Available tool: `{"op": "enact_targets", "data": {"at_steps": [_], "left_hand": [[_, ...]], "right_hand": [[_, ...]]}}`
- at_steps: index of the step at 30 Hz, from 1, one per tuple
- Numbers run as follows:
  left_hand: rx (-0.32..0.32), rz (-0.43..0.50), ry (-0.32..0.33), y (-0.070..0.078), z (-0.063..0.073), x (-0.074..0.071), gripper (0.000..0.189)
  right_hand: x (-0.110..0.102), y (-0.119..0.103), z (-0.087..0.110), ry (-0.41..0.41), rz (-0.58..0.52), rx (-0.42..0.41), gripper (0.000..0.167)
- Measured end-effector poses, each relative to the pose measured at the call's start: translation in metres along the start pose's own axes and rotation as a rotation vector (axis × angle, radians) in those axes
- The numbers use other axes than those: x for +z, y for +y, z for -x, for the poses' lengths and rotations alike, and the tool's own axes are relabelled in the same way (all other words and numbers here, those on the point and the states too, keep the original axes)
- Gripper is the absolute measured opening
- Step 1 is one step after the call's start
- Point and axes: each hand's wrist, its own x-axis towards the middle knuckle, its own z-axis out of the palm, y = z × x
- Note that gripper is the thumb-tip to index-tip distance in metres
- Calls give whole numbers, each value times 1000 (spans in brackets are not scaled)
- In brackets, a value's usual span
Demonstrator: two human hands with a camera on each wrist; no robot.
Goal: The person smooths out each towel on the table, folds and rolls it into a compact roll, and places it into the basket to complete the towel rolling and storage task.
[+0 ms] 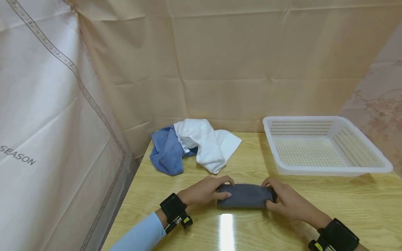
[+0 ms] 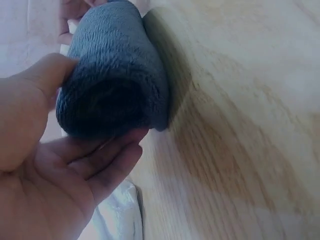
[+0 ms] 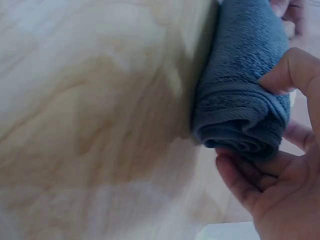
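Currently, the rolled towel [image 1: 246, 196] lies on the table [image 1: 267, 233], between the two hands. The left hand [image 1: 204, 191] holds the 9 o'clock end and the right hand [image 1: 284, 200] the 3 o'clock end, each partly closed, with thumb and fingers on opposite sides; this grip probably keeps the roll from unwinding. Its long axis runs from 9 to 3 o'clock, nearly level. The 9 o'clock end shows a dark hollow; the other, coiled layers. The basket [image 1: 333, 169] stands toward 2 o'clock, presumably leaving working space.
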Motion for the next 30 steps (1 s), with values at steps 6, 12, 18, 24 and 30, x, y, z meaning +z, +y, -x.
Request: {"op": "enact_targets", "data": {"at_steps": [6, 12, 18, 24, 30], "left_hand": [[67, -277, 76, 11, 1, 8, 40], [115, -604, 102, 22, 7, 16, 58], [39, -730, 44, 25, 6, 25, 76], [35, -711, 65, 24, 4, 25, 64], [45, -785, 68, 24, -1, 23, 66]], "right_hand": [[-8, 0, -4, -43, -43, -16, 34], [-3, -2, -3, 7, 5, -11, 35], [11, -12, 6, 84, 305, -42, 46], [31, -16, 14, 119, 529, -101, 91], [40, -7, 4, 172, 481, -86, 99]]}}
